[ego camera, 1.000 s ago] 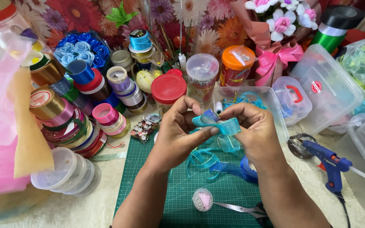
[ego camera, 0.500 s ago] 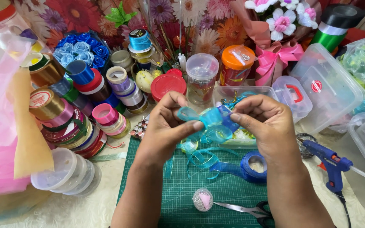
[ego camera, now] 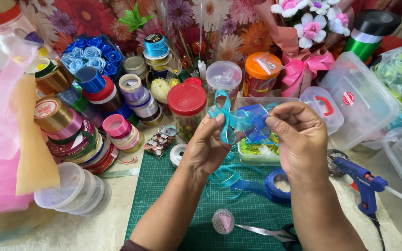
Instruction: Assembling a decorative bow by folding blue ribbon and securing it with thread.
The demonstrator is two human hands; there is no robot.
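My left hand (ego camera: pixel 206 148) and my right hand (ego camera: pixel 300 139) are raised over the green cutting mat (ego camera: pixel 164 195), pinching a sheer blue ribbon (ego camera: pixel 232 118) between them. The ribbon is folded into loops above my fingertips. Its tail (ego camera: pixel 231 179) trails down in curls to a blue ribbon spool (ego camera: pixel 278 185) lying on the mat under my right wrist. Both hands grip the ribbon with thumb and forefinger.
Scissors (ego camera: pixel 268 231) and a small round pink pin case (ego camera: pixel 223 221) lie at the mat's near edge. A blue glue gun (ego camera: pixel 364 183) rests at right. Stacked ribbon rolls (ego camera: pixel 77 132) fill the left; a red-lidded jar (ego camera: pixel 187 109), clear containers (ego camera: pixel 359 100) and artificial flowers stand behind.
Both hands have lifted the ribbon higher and farther from me. The loops are now held up more openly between the fingertips.
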